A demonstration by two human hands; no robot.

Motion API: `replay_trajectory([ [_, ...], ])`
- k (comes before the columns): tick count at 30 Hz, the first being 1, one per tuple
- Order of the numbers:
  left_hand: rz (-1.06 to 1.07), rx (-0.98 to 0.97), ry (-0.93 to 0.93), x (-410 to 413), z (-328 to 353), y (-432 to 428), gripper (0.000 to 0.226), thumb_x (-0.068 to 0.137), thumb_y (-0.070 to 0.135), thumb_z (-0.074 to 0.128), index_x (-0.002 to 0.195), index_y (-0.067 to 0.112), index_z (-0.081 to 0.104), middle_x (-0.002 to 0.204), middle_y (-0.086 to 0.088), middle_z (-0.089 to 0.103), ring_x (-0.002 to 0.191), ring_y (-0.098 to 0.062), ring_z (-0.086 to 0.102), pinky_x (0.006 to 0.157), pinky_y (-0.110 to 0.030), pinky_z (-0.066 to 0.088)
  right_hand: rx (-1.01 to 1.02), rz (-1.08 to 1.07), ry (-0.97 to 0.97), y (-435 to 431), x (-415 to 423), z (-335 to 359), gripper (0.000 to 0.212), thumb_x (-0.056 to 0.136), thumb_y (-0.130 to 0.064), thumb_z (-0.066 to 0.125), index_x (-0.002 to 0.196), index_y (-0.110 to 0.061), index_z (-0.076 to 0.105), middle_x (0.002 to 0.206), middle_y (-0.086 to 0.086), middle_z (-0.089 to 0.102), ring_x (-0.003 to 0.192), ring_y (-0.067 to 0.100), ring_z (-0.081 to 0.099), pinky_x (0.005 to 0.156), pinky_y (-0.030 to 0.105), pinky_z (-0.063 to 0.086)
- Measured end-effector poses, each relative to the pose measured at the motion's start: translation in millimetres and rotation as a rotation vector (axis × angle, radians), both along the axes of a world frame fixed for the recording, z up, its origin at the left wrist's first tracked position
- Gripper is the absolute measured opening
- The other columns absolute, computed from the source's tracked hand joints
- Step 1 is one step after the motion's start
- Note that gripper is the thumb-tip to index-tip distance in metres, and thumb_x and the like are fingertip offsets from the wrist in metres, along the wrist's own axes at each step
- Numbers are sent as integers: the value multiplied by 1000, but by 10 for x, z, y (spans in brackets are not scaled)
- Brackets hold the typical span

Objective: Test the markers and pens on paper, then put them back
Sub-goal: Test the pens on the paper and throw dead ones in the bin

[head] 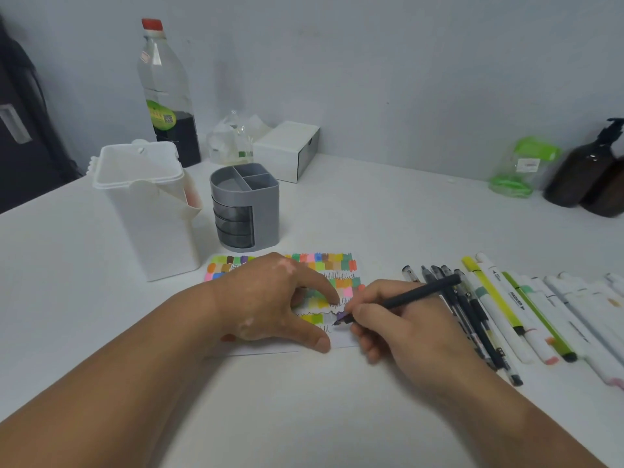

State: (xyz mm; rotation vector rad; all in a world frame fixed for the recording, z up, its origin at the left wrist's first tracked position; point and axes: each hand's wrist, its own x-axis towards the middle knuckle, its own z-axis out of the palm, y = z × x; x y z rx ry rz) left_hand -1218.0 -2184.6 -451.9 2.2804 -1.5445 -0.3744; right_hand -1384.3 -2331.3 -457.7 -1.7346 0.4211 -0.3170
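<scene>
Head: right hand pinches pen, tip on paper.

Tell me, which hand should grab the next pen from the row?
The right hand, probably. It holds the black pen, and the row of pens lies just beside it, while the left hand presses the paper flat.

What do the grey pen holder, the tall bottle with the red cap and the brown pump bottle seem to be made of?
The grey pen holder looks like opaque matte plastic, with smoky translucent drawers. The tall bottle seems clear thin plastic: see-through walls show dark liquid. The brown pump bottle is glossy amber, glass or plastic; I cannot tell.
</scene>
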Motion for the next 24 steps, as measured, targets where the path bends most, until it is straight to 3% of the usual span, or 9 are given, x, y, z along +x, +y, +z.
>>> replay_trajectory([
  [4, 2, 8, -18, 11, -8, -9, 66, 60, 83, 72, 120, 60, 56, 74, 14, 52, 75, 3, 49, 55, -18, 30, -152, -16, 43, 0, 1, -23, 14, 81, -5, 70, 72, -15, 72, 55, 14, 65, 45, 19, 56, 47, 25, 47],
  [14, -4, 13, -21, 4, -6, -15, 65, 61, 81, 73, 120, 58, 58, 71, 21, 49, 75, 8, 47, 55, -17, 29, -207, -13, 56, 12, 15, -54, 12, 82, -12, 75, 73, -19, 74, 53, 9, 65, 46, 17, 56, 48, 27, 48],
  [24, 4, 11, -18, 10, -12, -15, 65, 60, 80, 74, 119, 58, 57, 73, 12, 51, 78, 5, 48, 55, -17, 29, -219, -25, 117, 24, 18, -27, 10, 79, -10, 70, 72, -16, 71, 51, 4, 62, 43, 15, 54, 46, 22, 44],
])
